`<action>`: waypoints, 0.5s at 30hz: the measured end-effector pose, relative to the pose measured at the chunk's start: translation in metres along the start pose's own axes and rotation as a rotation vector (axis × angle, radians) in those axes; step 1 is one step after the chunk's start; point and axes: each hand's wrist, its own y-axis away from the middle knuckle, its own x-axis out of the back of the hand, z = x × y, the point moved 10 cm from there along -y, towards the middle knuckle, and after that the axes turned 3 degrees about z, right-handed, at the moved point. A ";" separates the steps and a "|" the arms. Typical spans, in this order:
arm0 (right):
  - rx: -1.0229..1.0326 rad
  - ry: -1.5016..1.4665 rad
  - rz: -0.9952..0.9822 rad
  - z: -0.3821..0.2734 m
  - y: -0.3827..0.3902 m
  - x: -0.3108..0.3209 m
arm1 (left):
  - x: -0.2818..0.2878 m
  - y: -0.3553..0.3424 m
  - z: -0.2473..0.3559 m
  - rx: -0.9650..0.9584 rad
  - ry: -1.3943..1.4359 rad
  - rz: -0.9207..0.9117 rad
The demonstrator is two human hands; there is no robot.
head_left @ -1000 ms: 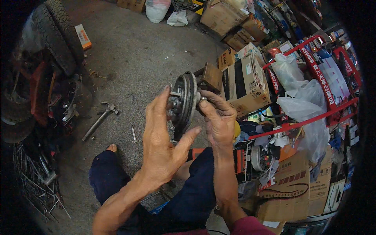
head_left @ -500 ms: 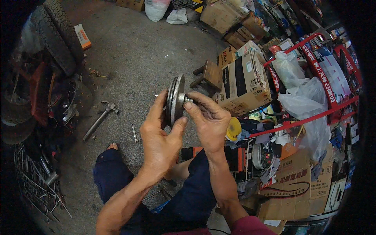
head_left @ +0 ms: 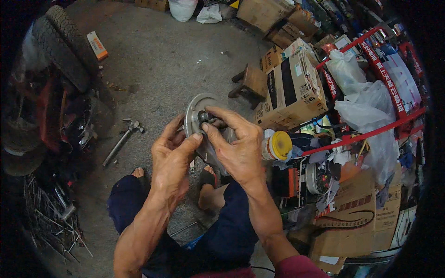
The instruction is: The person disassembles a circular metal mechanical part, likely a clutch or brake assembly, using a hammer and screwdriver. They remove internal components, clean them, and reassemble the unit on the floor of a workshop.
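A round grey metal disc with a raised rim is held up over my knees, its flat face turned towards me. My left hand grips the near left edge, thumb on the face and fingers behind. From a hole at the disc's middle a short dark metal stub sticks out. The thumb and fingers of my right hand close around that stub, covering part of it. On the floor to the left lies a claw hammer. A small wrench shows just below my hands, partly hidden.
Tyres stand at the far left, above a heap of thin metal rods. On the right are a low wooden stool, a large cardboard box, a yellow-lidded tub and a red metal rack with plastic bags.
The disc has turned from nearly edge-on to showing its face, and sits slightly lower and left. Both hands moved with it and kept their hold. The wrench is now mostly covered.
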 end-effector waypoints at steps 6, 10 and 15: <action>0.168 0.244 -0.038 -0.008 -0.003 0.005 | 0.001 -0.002 -0.015 0.100 0.079 0.011; 0.156 0.109 -0.108 0.006 -0.006 0.003 | 0.001 0.000 -0.017 0.116 0.139 0.022; 0.236 0.115 -0.093 0.000 -0.004 0.006 | -0.005 0.002 -0.013 0.102 0.060 -0.015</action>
